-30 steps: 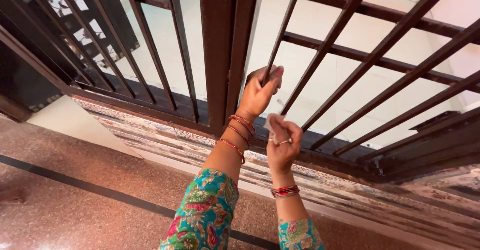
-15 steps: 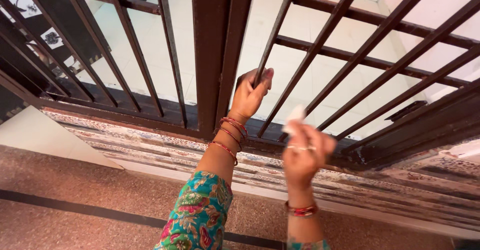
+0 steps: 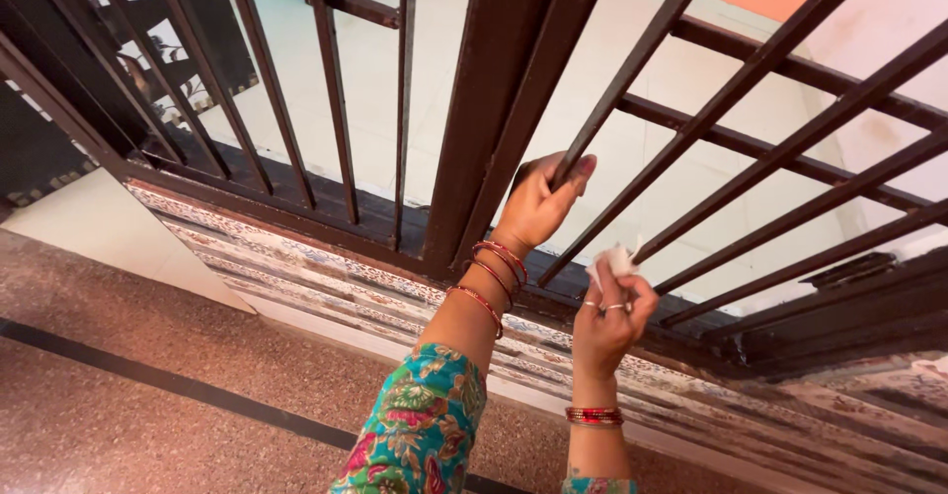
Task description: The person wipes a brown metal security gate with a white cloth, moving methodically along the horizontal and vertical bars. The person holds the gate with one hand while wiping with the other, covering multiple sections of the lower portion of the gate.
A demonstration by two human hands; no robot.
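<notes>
No packages, labels, signs or screens anywhere in view.

Home doorway (barred metal gate (image 3: 513, 79), stone floor (image 3: 148, 395))

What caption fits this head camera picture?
Left hand grips a brown gate bar; right hand pinches a white scrap beside it.
</notes>
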